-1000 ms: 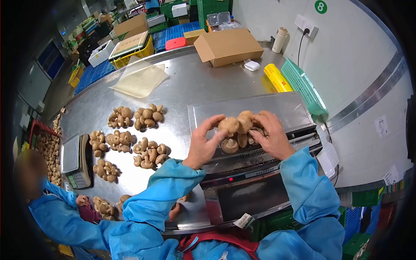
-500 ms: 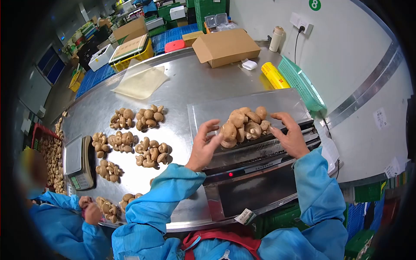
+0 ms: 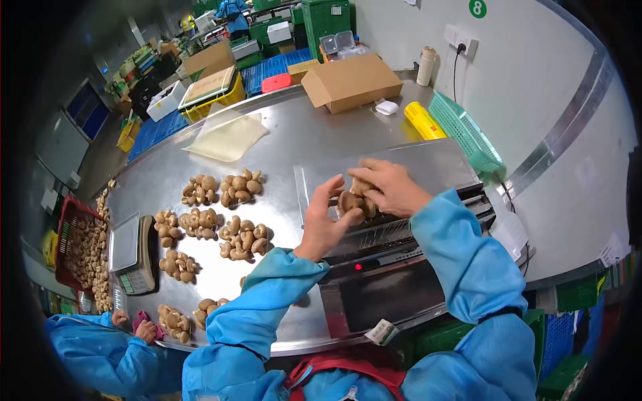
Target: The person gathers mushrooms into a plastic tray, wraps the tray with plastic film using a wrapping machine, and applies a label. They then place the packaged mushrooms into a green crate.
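A cluster of brown shiitake mushrooms [image 3: 350, 202] sits at the film-wrapping machine [image 3: 401, 250], between my two hands and mostly hidden by them. My left hand [image 3: 326, 222] curves round the near left side, its thumb against a mushroom cap. From the right, my right hand [image 3: 391, 189] reaches over the top with its fingers closed on the mushrooms. Clear film seems to lie around the cluster, though its edges are hard to make out. Several separate mushroom clusters [image 3: 245, 238] lie on the steel table [image 3: 287, 134] left of my hands.
A digital scale [image 3: 131, 257] and a red crate of mushrooms [image 3: 67, 220] are at the left, near a co-worker's blue sleeve [image 3: 87, 351]. Behind the machine are a cardboard box [image 3: 358, 83], a yellow film roll [image 3: 423, 121], a green basket [image 3: 468, 134] and a flask [image 3: 426, 65].
My right hand has moved left and over the mushrooms, covering most of them. My left hand stays beside them. The co-worker's hands at the left have moved apart, showing a dark pink cloth.
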A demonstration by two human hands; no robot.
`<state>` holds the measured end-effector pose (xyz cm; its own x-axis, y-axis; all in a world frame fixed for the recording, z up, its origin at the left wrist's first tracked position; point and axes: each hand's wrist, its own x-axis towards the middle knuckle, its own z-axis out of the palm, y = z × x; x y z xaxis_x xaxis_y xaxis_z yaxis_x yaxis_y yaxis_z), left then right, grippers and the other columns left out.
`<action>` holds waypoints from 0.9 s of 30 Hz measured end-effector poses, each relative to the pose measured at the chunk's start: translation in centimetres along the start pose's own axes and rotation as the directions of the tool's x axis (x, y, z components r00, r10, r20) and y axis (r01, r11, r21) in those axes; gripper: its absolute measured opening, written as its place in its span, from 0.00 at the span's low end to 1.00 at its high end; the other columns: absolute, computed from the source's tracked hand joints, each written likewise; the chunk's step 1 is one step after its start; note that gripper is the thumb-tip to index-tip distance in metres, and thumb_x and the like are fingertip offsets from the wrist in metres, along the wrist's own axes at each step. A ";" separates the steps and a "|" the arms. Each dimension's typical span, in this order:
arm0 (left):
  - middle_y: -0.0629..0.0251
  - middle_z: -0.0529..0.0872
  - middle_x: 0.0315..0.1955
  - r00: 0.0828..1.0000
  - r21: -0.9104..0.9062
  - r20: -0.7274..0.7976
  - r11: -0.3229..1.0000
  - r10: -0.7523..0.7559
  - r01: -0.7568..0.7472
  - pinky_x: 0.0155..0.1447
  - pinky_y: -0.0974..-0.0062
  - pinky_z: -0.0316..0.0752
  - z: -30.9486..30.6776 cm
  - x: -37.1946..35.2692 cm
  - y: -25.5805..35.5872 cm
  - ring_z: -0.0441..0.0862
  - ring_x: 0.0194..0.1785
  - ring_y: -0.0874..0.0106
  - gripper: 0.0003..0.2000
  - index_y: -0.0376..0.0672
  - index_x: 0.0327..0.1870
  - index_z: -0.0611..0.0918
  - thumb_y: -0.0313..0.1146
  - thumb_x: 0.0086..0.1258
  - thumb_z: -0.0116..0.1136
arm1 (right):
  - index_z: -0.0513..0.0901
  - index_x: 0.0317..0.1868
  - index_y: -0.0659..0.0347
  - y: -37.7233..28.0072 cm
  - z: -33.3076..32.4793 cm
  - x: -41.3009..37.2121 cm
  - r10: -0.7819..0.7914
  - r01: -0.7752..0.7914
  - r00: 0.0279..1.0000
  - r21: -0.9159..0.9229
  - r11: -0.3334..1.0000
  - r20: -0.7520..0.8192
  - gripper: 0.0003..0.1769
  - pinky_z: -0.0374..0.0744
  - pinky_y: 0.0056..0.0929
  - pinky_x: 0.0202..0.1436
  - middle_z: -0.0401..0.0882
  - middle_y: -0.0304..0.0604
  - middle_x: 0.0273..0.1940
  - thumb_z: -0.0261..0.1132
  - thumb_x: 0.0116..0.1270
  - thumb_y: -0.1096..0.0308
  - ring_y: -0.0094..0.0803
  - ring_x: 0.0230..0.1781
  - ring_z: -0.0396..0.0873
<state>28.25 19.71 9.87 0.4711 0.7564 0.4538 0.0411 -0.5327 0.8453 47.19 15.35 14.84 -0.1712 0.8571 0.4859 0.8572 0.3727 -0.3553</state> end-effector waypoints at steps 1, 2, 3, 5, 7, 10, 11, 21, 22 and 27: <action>0.53 0.75 0.55 1.000 0.014 0.010 0.999 0.030 -0.030 0.55 0.70 0.76 0.0 0.1 0.5 0.77 0.54 0.65 0.33 0.39 0.62 0.67 0.26 0.53 0.69 | 0.75 0.54 0.62 0.2 0.0 0.4 0.021 -0.025 0.998 0.078 0.997 0.061 0.23 0.70 0.39 0.58 0.73 0.54 0.53 0.63 0.56 0.69 0.49 0.54 0.71; 0.53 0.75 0.55 0.998 0.027 0.019 0.998 0.059 -0.059 0.55 0.69 0.76 -0.1 0.1 0.9 0.77 0.55 0.65 0.34 0.39 0.62 0.66 0.26 0.53 0.70 | 0.77 0.51 0.63 0.3 0.1 0.7 0.035 -0.054 0.992 0.153 0.987 0.124 0.21 0.71 0.38 0.56 0.75 0.53 0.50 0.63 0.56 0.69 0.49 0.51 0.73; 0.53 0.75 0.55 0.998 0.027 0.015 0.998 0.060 -0.060 0.55 0.69 0.76 -0.3 0.2 1.4 0.77 0.55 0.65 0.34 0.39 0.62 0.66 0.26 0.53 0.70 | 0.77 0.51 0.63 0.3 -0.1 0.8 0.031 -0.050 0.992 0.152 0.987 0.125 0.21 0.71 0.38 0.56 0.75 0.53 0.50 0.63 0.56 0.69 0.49 0.51 0.73; 0.52 0.75 0.54 0.996 0.072 0.043 0.994 0.082 -0.085 0.56 0.68 0.76 -0.5 0.2 2.1 0.77 0.55 0.64 0.33 0.38 0.61 0.67 0.25 0.52 0.69 | 0.78 0.45 0.64 0.3 -1.3 0.7 0.067 -0.058 0.997 0.208 0.976 -0.038 0.17 0.72 0.40 0.52 0.77 0.51 0.43 0.65 0.55 0.68 0.49 0.46 0.74; 0.52 0.76 0.52 0.996 0.020 0.052 0.998 0.066 -0.067 0.56 0.69 0.76 -0.4 0.4 2.0 0.78 0.53 0.63 0.31 0.37 0.59 0.68 0.26 0.52 0.69 | 0.78 0.44 0.63 -0.3 -1.4 -0.2 0.162 -0.142 0.983 0.200 0.969 -0.087 0.17 0.72 0.40 0.51 0.76 0.51 0.41 0.66 0.54 0.68 0.48 0.45 0.73; 0.53 0.77 0.51 0.990 -0.011 0.121 0.998 0.069 -0.068 0.58 0.69 0.74 -0.6 0.7 1.6 0.77 0.54 0.63 0.29 0.37 0.58 0.69 0.25 0.54 0.68 | 0.76 0.41 0.62 -0.3 -0.2 -1.7 0.260 -0.252 0.957 0.077 0.965 -0.127 0.17 0.72 0.40 0.49 0.74 0.48 0.38 0.69 0.52 0.66 0.48 0.43 0.73; 0.54 0.76 0.53 0.980 0.008 0.182 0.996 0.081 -0.084 0.61 0.68 0.73 -0.7 0.8 1.4 0.75 0.58 0.63 0.29 0.37 0.59 0.69 0.24 0.55 0.67 | 0.76 0.41 0.61 -0.4 0.3 -1.9 0.271 -0.260 0.951 0.088 0.962 -0.147 0.17 0.71 0.41 0.49 0.73 0.48 0.38 0.69 0.52 0.66 0.47 0.43 0.73; 0.59 0.75 0.56 0.979 -0.308 0.187 0.941 -0.086 0.141 0.66 0.70 0.67 -1.2 0.8 0.6 0.73 0.60 0.68 0.26 0.36 0.60 0.69 0.24 0.60 0.63 | 0.76 0.41 0.66 0.8 -1.7 -4.0 0.366 -0.306 0.914 0.295 0.905 -0.173 0.14 0.73 0.36 0.49 0.75 0.49 0.40 0.67 0.57 0.68 0.44 0.43 0.75; 0.59 0.76 0.54 0.987 -0.274 0.148 0.956 -0.061 0.100 0.64 0.71 0.69 -1.5 1.5 0.6 0.74 0.59 0.68 0.25 0.36 0.58 0.70 0.25 0.60 0.64 | 0.76 0.41 0.67 0.9 -2.0 -4.2 0.363 -0.302 0.914 0.295 0.907 -0.180 0.13 0.74 0.35 0.49 0.75 0.49 0.39 0.66 0.58 0.69 0.43 0.43 0.76; 0.59 0.84 0.38 0.994 0.169 0.012 0.979 0.111 -0.111 0.49 0.74 0.77 -2.6 4.2 2.1 0.82 0.43 0.71 0.21 0.35 0.48 0.79 0.31 0.54 0.70 | 0.76 0.42 0.68 0.2 -3.3 -5.4 0.438 -0.391 0.891 0.291 0.873 -0.116 0.12 0.73 0.34 0.50 0.76 0.50 0.40 0.64 0.60 0.70 0.41 0.43 0.76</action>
<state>27.99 22.72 14.29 0.4831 0.6882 0.5413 0.1365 -0.6699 0.7298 49.89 9.63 14.80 0.2791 0.8862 0.3699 0.6739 0.0937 -0.7329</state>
